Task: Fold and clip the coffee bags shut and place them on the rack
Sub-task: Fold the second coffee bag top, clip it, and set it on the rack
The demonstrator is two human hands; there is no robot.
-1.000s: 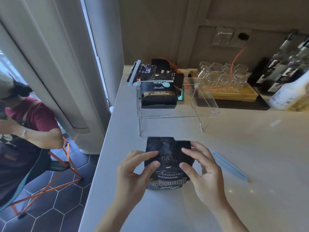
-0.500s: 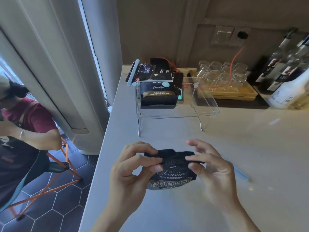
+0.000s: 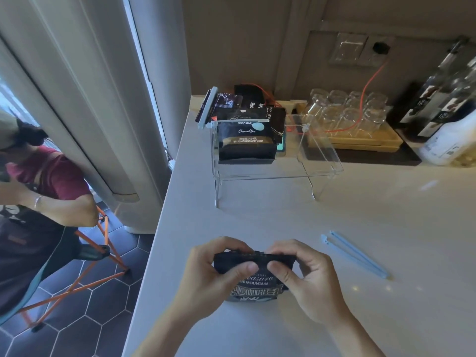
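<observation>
A pale counter [image 3: 360,217] runs along a brownish wall [image 3: 231,34] bearing a switch plate [image 3: 347,48] and a socket [image 3: 380,48] with an orange cable [image 3: 367,81]. At left stands a tall cream column unit [image 3: 77,99], with daylight behind it. Below lies a dark hexagonal-tile floor [image 3: 85,318], where an orange-framed stool [image 3: 103,256] stands

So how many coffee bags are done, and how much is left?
One clipped coffee bag already stands on the clear rack, with more bags behind it. The left hand and right hand pinch the folded top of the black bag on the counter. Left: snapping on the blue clip, then racking it.
</observation>
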